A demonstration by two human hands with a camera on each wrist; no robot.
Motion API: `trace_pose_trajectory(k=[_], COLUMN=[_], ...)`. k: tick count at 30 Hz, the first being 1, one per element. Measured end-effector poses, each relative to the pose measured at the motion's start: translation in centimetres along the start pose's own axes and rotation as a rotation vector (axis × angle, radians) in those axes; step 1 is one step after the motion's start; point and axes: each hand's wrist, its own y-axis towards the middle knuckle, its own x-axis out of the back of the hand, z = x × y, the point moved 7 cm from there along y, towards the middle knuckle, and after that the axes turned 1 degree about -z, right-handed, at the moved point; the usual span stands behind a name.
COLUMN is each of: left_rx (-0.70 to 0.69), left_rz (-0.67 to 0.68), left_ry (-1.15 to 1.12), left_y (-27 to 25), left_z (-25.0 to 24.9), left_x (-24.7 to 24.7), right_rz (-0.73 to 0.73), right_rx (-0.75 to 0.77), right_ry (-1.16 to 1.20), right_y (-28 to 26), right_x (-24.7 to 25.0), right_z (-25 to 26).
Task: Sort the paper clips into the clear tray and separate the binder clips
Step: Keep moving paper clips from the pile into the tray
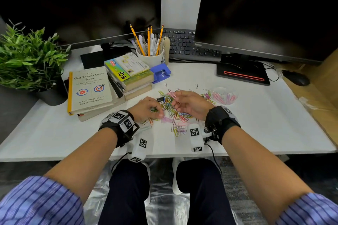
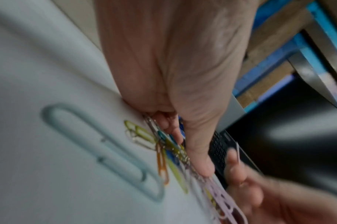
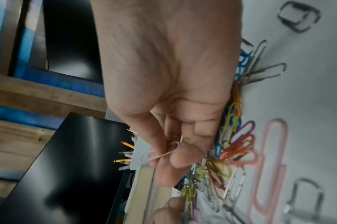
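While the right hand point(image 1: 190, 103) pinches a pink clip point(image 3: 164, 153) and the left hand point(image 1: 146, 108) grips several, the tray point(image 1: 224, 95) at two o'clock holds few; most of the pile point(image 1: 173, 109) remains on the desk point(image 1: 256, 124).

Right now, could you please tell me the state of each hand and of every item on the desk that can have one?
left hand: lowered on the clip pile, fingers curled round several clips.
right hand: raised, pinching a pink paper clip.
paper clips: mostly loose on the desk.
clear tray: partly filled, mostly pink clips.
binder clip: in the pile, unseparated.
monitors: dark.
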Motion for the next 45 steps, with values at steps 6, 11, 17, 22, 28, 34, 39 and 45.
trace_pose_trajectory(k=[6,11,17,22,28,34,39,45], left_rx=[0.022,0.067,0.046,0.075,0.111,0.200,0.246,0.321], left_rz=[-0.083,-0.174,-0.217,-0.215,-0.214,-0.174,-0.151,-0.117], left_ry=[-0.397,-0.581,-0.657,-0.665,-0.799,-0.899,-0.667,-0.713], left_y=[0.1,-0.2,-0.8,-1.3,-1.7,-1.3,-1.2,-2.0], left_z=[0.5,0.4,-1.8,-1.8,-1.9,-2.3,-1.9,-1.3], left_x=[1.2,1.6,2.0,2.2,1.8,0.6,-0.2,0.5], right_rz=[0.005,0.012,0.010,0.099,0.097,0.108,0.107,0.049], right_rx=[-0.111,-0.113,-0.144,-0.190,-0.068,-0.090,-0.029,0.054], right_ry=[-0.150,-0.388,-0.491,-1.098,-1.268,-1.386,-1.397,-1.433], right_y=[-0.6,-1.2,-2.1,-2.5,-2.8,-2.8,-2.9,-2.6], right_x=[-0.1,0.3,0.3,0.5,0.2,-0.4,-0.6,-1.3], right_z=[-0.1,0.8,1.1,0.3,0.1,0.2,0.5,0.9])
